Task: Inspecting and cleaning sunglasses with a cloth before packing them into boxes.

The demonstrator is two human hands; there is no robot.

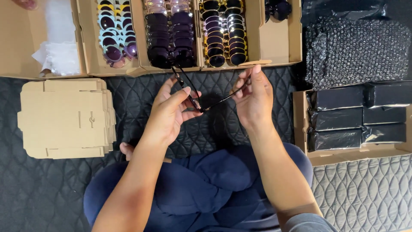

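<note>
Both hands hold 1 pair of dark sunglasses [201, 101] between them, above the person's crossed legs in dark blue trousers [201, 184]. The left hand [171, 114] pinches the frame near its middle with thumb and forefinger closed on it. The right hand [255, 96] grips the end of 1 thin temple arm with its fingertips, fingers curled around it.

The sunglasses form a shallow V. 1 temple runs from the left hand's fingertips up and away toward the boxes beyond the hands; the other runs from the same point up and across to the right hand. The long axis lies roughly across, from hand to hand, tilted slightly upward toward the right hand. The frame is black and thin; the lenses are hard to make out against the dark quilted mat [137, 99].

Beyond the hands stand open cardboard boxes [137, 68] packed with rows of sunglasses. Left of the left hand lies a stack of flat cardboard blanks [64, 118]. Right of the right hand sits a box of black wrapped packets [356, 120].
</note>
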